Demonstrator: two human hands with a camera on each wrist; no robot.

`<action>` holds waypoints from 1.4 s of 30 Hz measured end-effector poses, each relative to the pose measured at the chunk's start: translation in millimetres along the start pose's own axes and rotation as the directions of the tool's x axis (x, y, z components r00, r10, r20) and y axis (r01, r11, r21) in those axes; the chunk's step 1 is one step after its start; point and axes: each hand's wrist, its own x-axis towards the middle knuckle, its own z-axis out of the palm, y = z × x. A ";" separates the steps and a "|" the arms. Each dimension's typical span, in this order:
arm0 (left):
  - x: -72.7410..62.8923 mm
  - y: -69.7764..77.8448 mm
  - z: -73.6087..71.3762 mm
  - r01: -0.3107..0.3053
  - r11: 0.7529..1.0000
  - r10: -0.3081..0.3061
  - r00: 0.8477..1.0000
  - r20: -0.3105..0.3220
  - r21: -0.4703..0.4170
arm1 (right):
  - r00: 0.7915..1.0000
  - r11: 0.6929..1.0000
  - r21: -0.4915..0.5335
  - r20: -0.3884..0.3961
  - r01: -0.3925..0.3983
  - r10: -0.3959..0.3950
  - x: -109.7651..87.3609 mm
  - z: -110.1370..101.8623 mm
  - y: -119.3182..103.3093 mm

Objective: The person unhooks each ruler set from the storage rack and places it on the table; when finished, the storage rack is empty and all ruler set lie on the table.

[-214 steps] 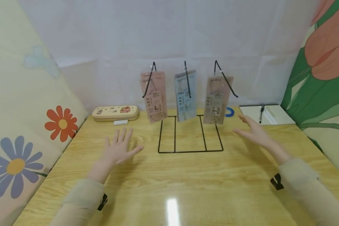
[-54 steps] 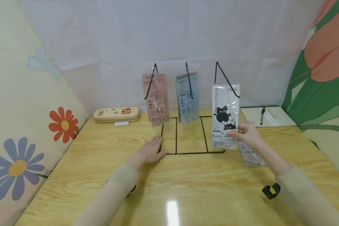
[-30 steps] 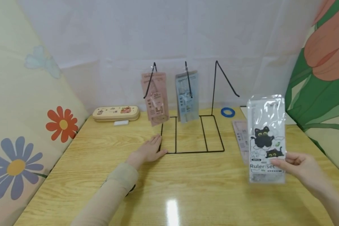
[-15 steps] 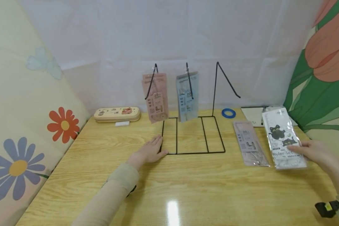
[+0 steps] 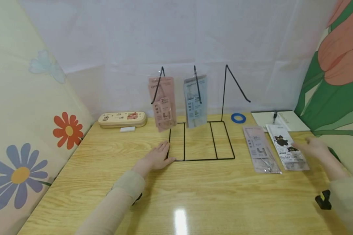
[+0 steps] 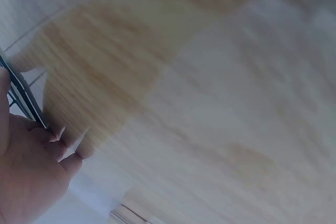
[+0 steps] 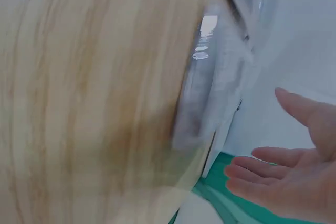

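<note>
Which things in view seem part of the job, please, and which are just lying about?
Probably the job:
black wire rack
hanging pink packaging
hanging blue packaging
flat pinkish pack
white Ruler-set pack

Apparently lying about:
cream case
white block
blue ring
notebook
pen

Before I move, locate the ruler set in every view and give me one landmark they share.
Head: ruler set at the right, below mid-height, just left of the right hand.
Left wrist: not in it.
Right wrist: right of centre, upper half mostly; a blurred packet, most likely it, left of the hand.
Shared landmark: the wood-grain tabletop, visible in all three.
</note>
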 end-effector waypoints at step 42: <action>-4.3 2.1 -2.0 0.018 1.000 -0.018 1.000 0.012 -0.005 | 0.895 0.693 0.599 -0.095 0.401 -0.436 70.1 82.8 -240.8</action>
